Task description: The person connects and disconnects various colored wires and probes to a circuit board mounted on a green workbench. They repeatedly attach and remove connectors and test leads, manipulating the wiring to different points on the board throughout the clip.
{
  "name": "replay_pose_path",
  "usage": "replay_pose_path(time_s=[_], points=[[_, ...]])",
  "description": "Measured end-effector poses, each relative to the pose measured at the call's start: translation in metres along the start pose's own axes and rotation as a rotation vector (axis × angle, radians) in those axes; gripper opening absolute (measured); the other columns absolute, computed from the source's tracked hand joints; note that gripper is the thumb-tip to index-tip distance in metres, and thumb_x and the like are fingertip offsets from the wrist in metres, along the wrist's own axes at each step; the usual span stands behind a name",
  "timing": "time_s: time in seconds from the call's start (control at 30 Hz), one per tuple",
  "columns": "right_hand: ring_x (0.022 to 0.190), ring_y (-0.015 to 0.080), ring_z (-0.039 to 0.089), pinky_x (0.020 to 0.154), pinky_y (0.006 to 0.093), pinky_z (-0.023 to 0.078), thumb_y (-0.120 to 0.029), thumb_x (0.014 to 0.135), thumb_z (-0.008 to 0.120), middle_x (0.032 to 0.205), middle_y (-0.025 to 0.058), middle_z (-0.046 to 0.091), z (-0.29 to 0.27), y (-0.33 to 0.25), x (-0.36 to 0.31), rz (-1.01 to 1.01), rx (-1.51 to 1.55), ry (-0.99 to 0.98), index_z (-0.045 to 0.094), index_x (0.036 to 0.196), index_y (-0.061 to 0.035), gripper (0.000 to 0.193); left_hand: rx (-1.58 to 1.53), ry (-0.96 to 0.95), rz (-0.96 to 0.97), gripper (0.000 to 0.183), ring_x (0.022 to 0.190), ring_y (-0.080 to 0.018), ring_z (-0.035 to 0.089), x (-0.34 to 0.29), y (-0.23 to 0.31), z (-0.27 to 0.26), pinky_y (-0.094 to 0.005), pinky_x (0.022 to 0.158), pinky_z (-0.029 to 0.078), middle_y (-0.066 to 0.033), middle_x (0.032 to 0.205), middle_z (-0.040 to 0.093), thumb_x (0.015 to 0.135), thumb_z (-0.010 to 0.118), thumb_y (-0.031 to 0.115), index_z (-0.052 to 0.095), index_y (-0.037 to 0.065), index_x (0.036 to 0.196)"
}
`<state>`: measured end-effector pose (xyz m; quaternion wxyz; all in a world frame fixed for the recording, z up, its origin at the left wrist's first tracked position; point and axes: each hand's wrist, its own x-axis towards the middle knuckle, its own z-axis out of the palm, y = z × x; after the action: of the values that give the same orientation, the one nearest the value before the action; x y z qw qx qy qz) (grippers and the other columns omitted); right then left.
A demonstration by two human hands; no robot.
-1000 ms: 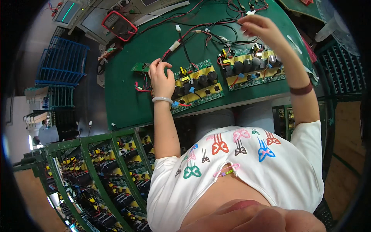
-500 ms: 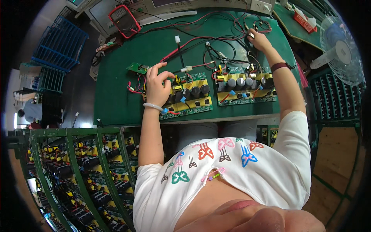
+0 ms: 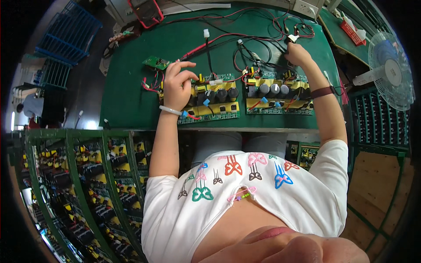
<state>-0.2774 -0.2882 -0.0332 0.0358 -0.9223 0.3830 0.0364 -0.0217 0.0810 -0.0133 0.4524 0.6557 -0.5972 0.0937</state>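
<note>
My left hand hovers at the left end of the left circuit board, its fingers loosely bent and apart, with nothing visible in them. Just beyond its fingertips lies a red test probe. A small green circuit board with thin wires sits to its left. At the far right, my right hand is closed on a cable connector with a white end; its fingertips are partly hidden. Below that hand is the right circuit board, with black capacitors and yellow strips.
Red and black cables tangle behind the boards. A red multimeter stands at the back left, and a socket at the back right. A fan is on the right. A green rack full of boards stands at lower left.
My right hand has shifted slightly, and the connector's white end now shows above its fingers. My left hand stays over the left board, fingers slightly more bent. The whole view has shifted a little.
</note>
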Motion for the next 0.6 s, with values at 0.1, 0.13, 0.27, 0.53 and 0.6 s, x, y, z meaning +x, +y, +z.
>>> replay_pose_path(time_s=[0.1,0.13,0.27,0.53,0.6], points=[[0.096,0.0404,0.067,0.08,0.0457,0.054,-0.027,0.083,0.068,0.1,0.0237,0.07,-0.002,0.009,0.001,0.039,0.086,-0.026,0.066,0.095,0.005,0.034,-0.06,0.017,0.013,0.021,0.1,-0.0299,0.061,-0.002,0.02,-0.006,-0.0407,0.086,0.051,-0.0095,0.102,0.069,0.07,0.055,-0.012,0.067,0.003,0.078],[0.093,0.0395,0.068,0.078,0.0448,0.053,-0.026,0.083,0.066,0.098,0.0227,0.071,-0.023,-0.001,-0.009,0.037,0.176,-0.038,0.066,0.093,0.0054,0.033,-0.084,0.021,-0.002,0.021,0.099,-0.0294,0.062,-0.005,0.027,-0.006,-0.0399,0.082,0.052,-0.01,0.102,0.069,0.07,0.055,-0.012,0.067,0.003,0.079],[0.063,0.0086,0.057,0.058,0.0262,0.045,-0.019,0.091,0.062,0.074,-0.001,0.06,-0.091,-0.033,-0.072,-0.004,1.028,-0.217,0.065,0.091,-0.0047,0.014,-0.505,-0.059,0.018,0.033,0.083,-0.0178,0.063,-0.014,0.074,0.015,-0.0292,0.076,0.05,-0.0132,0.106,0.068,0.083,0.058,-0.008,0.065,0.002,0.114],[0.062,0.0035,0.05,0.056,0.0202,0.043,-0.015,0.095,0.063,0.079,-0.0021,0.056,-0.135,-0.105,-0.148,-0.352,1.702,-0.321,0.06,0.097,-0.0048,0.011,-1.025,-0.661,-0.204,0.082,0.062,-0.006,0.046,-0.021,0.139,0.055,-0.0216,0.061,0.044,-0.0111,0.14,0.053,0.082,0.075,0.008,0.034,0.009,0.152],[0.066,0.0045,0.051,0.059,0.02,0.043,-0.014,0.098,0.059,0.081,-0.0001,0.056,-0.134,-0.105,-0.154,-0.38,1.714,-0.241,0.059,0.103,-0.0018,0.014,-1.209,-0.731,-0.244,0.072,0.064,-0.0059,0.046,-0.027,0.141,0.05,-0.0214,0.065,0.043,-0.0074,0.125,0.061,0.084,0.075,0.009,0.04,0.009,0.148]])
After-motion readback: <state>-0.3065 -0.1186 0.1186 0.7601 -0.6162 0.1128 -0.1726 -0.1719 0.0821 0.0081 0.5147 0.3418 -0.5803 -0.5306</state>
